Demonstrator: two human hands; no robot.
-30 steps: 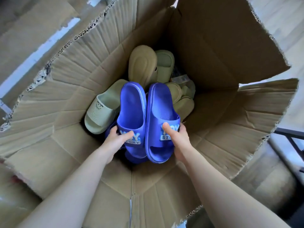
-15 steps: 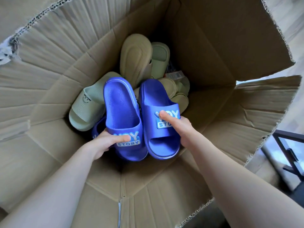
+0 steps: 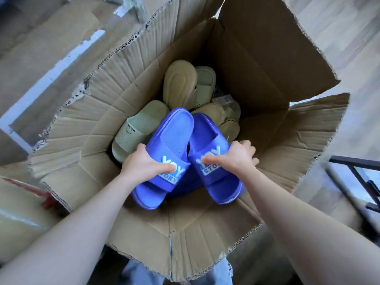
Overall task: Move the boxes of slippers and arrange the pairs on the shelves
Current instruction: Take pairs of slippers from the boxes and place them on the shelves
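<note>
Two blue slippers with white lettering on their straps hang over the open cardboard box. My left hand grips the left blue slipper by its strap. My right hand grips the right blue slipper the same way. Their heels touch and their toes splay apart toward me. Below them in the box lie a pale green slipper marked WELCOME and several beige and green slippers piled at the far side.
The box flaps stand open on every side. More cardboard lies at the left. A black metal frame stands at the right over a light wooden floor.
Both hands have lifted the blue pair higher out of the box. The toes have swung apart, and my fingers have curled further round the straps.
</note>
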